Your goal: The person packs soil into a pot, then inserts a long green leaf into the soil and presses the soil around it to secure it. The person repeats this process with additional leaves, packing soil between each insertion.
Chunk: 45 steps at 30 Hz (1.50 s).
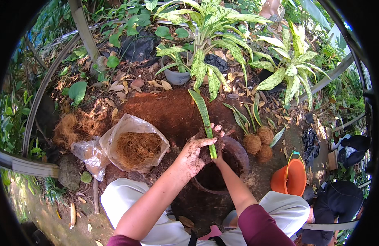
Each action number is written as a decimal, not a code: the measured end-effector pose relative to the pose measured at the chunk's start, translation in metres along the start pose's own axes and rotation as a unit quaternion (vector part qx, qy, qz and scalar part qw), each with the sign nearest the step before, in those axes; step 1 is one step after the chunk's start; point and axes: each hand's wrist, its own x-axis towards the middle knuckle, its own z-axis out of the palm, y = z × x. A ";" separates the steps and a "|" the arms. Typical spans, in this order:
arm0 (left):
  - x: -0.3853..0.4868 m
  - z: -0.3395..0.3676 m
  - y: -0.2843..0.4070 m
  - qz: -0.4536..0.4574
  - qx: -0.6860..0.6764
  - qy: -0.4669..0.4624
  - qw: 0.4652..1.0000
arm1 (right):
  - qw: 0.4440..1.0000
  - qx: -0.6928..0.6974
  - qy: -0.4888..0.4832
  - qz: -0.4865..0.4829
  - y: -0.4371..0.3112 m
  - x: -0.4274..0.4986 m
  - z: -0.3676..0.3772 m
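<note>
My soil-smeared left hand (194, 153) and my right hand (219, 138) are close together at the left side of a large round pot (243, 156) with dark soil inside. Between them stands a long green snake plant leaf (203, 112), its pale lower end showing by my left thumb. My left hand holds dark soil or fibre around the leaf; my right fingers curl behind it, partly hidden. To the left, a clear plastic bag (161, 143) stands open with brown coconut fibre (138, 149) in it. Right of the pot lie several fibre-wrapped balls (252, 144) with snake plant leaves.
Reddish-brown coir or soil (158, 107) is heaped beyond the bag and pot. An orange bucket (289, 178) tilts at the right. Potted variegated plants (204, 40) stand beyond. Loose fibre (66, 129) and a stone (69, 172) lie left. A person in dark clothes (340, 200) bends at lower right.
</note>
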 end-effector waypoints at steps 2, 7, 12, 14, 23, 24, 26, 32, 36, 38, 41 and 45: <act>0.001 0.000 0.000 -0.005 0.000 0.001 1.000 | 0.976 -0.002 -0.175 0.132 0.016 -0.007 0.032; 0.005 -0.003 -0.002 -0.013 0.001 0.000 1.000 | 0.990 -0.081 -0.117 0.013 -0.018 0.008 0.034; 0.007 -0.003 -0.005 -0.011 0.016 0.008 1.000 | 0.982 -0.166 -0.078 -0.051 -0.043 0.005 0.018; 0.007 -0.003 -0.005 -0.012 0.022 0.000 1.000 | 0.977 -0.184 -0.083 -0.064 -0.040 -0.005 0.024; 0.008 -0.004 -0.008 0.006 -0.013 0.007 1.000 | 0.967 -0.214 -0.096 -0.096 -0.034 -0.020 0.033; 0.008 -0.004 -0.008 0.006 -0.017 0.006 1.000 | 0.968 -0.212 -0.097 -0.096 -0.034 -0.021 0.033; 0.008 -0.004 -0.009 -0.001 -0.021 0.003 1.000 | 0.967 -0.213 -0.101 -0.092 -0.035 -0.022 0.031; 0.007 -0.005 -0.009 -0.008 0.003 -0.011 1.000 | 0.965 -0.220 -0.095 -0.103 -0.037 -0.022 0.031; 0.006 -0.003 -0.008 -0.008 0.001 0.005 1.000 | 0.965 -0.221 -0.100 -0.103 -0.037 -0.023 0.032; 0.005 -0.002 -0.007 -0.010 0.001 0.012 1.000 | 0.964 -0.222 -0.098 -0.109 -0.037 -0.023 0.033; 0.005 -0.001 -0.008 -0.012 -0.010 0.017 1.000 | 0.964 -0.223 -0.098 -0.110 -0.038 -0.023 0.034; 0.006 -0.002 -0.010 -0.005 -0.025 -0.001 1.000 | 0.963 -0.224 -0.099 -0.111 -0.040 -0.022 0.034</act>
